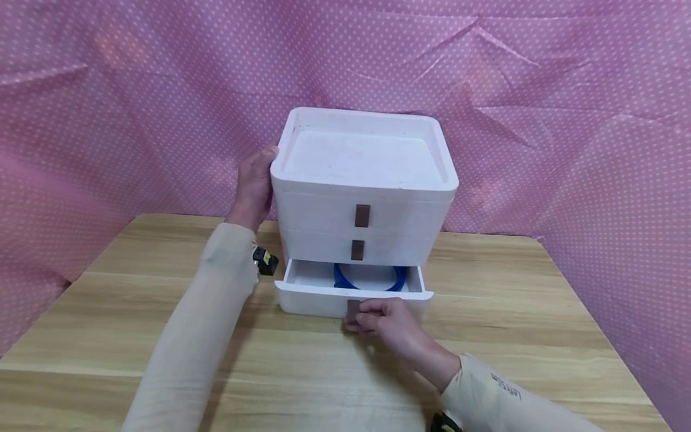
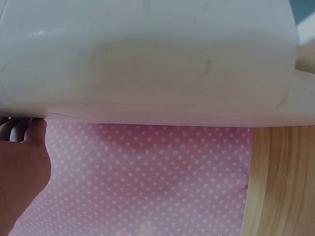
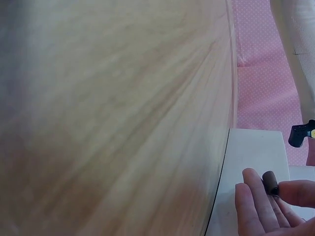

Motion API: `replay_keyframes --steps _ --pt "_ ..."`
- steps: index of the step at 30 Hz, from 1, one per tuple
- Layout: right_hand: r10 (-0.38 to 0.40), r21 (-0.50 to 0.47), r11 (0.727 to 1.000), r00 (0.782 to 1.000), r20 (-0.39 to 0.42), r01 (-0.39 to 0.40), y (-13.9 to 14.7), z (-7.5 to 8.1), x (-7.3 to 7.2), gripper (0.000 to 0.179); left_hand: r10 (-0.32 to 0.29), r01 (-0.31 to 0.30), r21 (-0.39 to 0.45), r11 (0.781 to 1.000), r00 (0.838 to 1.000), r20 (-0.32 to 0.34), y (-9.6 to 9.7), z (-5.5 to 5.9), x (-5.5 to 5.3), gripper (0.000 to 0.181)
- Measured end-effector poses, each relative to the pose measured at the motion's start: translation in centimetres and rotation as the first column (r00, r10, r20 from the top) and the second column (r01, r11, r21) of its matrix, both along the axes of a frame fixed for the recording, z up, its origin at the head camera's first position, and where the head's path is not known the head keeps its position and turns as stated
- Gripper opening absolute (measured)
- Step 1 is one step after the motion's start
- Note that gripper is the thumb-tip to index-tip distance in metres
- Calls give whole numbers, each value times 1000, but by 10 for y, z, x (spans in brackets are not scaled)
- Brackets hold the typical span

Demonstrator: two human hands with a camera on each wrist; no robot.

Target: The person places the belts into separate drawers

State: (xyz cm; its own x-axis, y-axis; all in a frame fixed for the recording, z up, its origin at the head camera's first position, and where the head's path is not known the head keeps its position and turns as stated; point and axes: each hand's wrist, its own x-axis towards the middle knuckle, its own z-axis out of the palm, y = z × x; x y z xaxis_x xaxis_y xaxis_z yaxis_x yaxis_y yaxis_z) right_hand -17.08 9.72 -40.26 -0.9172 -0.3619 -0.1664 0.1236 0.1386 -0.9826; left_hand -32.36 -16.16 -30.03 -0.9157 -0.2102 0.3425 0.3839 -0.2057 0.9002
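Observation:
A white drawer cabinet (image 1: pixel 367 219) with a tray-like top stands on the table. Its bottom drawer (image 1: pixel 308 300) is pulled partway out, and a coiled blue cable (image 1: pixel 398 279) lies inside. My right hand (image 1: pixel 396 327) is at the drawer's front. In the right wrist view, the thumb and fingers pinch the brown pull tab (image 3: pixel 269 183). The left hand (image 1: pixel 255 183) rests against the cabinet's upper left side. In the left wrist view, its fingers (image 2: pixel 34 130) touch the white side wall, their tips partly hidden.
Two upper drawers, with brown tabs (image 1: pixel 362 216), are closed. The cabinet stands on a wood-grain table (image 1: pixel 281 378). Pink dotted cloth (image 1: pixel 205 96) hangs behind and at both sides. A small black device (image 1: pixel 266 261) is at the left wrist.

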Motion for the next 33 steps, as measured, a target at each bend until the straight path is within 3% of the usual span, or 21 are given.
replay_keyframes --steps 20,33 --pt "-14 -6 1000 1000 23 14 0 6 -2 21 0 0 10 1000 1000 1 0 2 -2 31" --pt "2 -3 1000 999 54 -2 4 5 -4 24 4 -4 8 1000 1000 10 2 2 4 34"
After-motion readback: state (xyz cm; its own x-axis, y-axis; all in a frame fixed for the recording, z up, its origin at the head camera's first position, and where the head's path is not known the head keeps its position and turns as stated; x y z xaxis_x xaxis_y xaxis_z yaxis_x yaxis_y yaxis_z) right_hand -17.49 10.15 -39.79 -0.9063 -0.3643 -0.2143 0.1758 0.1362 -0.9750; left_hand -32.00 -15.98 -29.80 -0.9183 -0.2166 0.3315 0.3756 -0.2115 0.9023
